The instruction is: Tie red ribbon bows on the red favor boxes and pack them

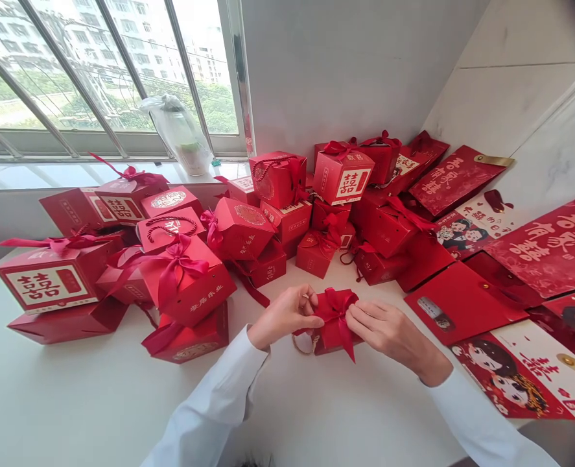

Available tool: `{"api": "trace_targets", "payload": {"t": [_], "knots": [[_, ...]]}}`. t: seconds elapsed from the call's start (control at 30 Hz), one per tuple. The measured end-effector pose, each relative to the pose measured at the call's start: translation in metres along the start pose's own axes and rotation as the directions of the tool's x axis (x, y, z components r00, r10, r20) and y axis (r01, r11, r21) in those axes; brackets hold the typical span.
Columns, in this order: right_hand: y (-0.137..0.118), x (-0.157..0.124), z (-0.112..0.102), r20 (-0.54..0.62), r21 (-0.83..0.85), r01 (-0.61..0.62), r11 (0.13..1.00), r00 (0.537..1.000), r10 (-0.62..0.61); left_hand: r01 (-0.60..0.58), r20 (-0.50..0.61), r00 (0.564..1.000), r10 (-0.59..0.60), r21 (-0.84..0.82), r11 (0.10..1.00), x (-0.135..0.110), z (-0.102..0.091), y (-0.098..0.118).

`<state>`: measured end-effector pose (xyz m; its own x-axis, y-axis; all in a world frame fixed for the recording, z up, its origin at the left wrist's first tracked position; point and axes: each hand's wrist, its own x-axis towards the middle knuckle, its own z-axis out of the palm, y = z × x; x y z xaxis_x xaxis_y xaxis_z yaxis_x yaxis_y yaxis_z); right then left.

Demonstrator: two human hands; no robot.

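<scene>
The left hand [284, 316] and right hand [389, 334] grip the red bow [338, 310] from either side, fingers pinched together on its ribbon. The bow sits on a small red box [336, 340] on the white table [97, 395], a cord handle [303, 344] at its left. Ribboned boxes [185, 282] crowd behind, red envelopes [455, 305] to the right.
</scene>
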<state>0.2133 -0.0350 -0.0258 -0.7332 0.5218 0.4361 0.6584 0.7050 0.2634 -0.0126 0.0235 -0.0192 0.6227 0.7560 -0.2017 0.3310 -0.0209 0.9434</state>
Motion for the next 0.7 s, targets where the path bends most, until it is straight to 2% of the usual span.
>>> {"api": "trace_targets", "payload": {"t": [0.1,0.2,0.23,0.3,0.37,0.4,0.5,0.6,0.7], "knots": [[0.002,-0.001,-0.007,0.027,0.159,-0.084,0.984,0.996,0.081,0.006,0.006,1.000,-0.006,0.004,1.000,-0.001,0.001,0.002],[0.006,-0.005,-0.014,0.011,0.420,-0.233,0.877,0.968,0.252,-0.003,0.023,1.000,0.003,0.011,1.000,-0.003,0.002,0.004],[0.008,-0.006,-0.015,-0.001,0.481,-0.295,0.826,0.942,0.337,-0.006,0.025,1.000,0.006,0.016,1.000,-0.003,0.002,0.005],[0.014,-0.007,-0.016,0.000,0.532,-0.431,0.729,0.861,0.509,-0.010,0.028,1.000,0.009,0.027,1.000,-0.003,0.003,0.006],[0.021,-0.004,-0.013,0.065,0.526,-0.536,0.660,0.799,0.598,-0.014,0.032,0.999,0.013,0.036,0.999,-0.004,0.003,0.006],[0.024,-0.002,-0.011,0.111,0.520,-0.556,0.649,0.797,0.594,-0.017,0.030,0.999,0.016,0.039,0.999,-0.004,0.003,0.006],[0.028,0.005,-0.005,0.209,0.519,-0.532,0.669,0.838,0.504,-0.017,0.024,1.000,0.016,0.046,0.999,-0.004,0.003,0.005],[0.020,0.009,0.001,0.203,0.496,-0.515,0.699,0.852,0.483,-0.013,0.026,1.000,0.012,0.044,0.999,-0.003,0.002,0.004],[0.006,0.007,0.007,0.138,0.467,-0.556,0.688,0.814,0.564,-0.014,0.026,1.000,0.013,0.041,0.999,-0.003,0.002,0.004]]}}
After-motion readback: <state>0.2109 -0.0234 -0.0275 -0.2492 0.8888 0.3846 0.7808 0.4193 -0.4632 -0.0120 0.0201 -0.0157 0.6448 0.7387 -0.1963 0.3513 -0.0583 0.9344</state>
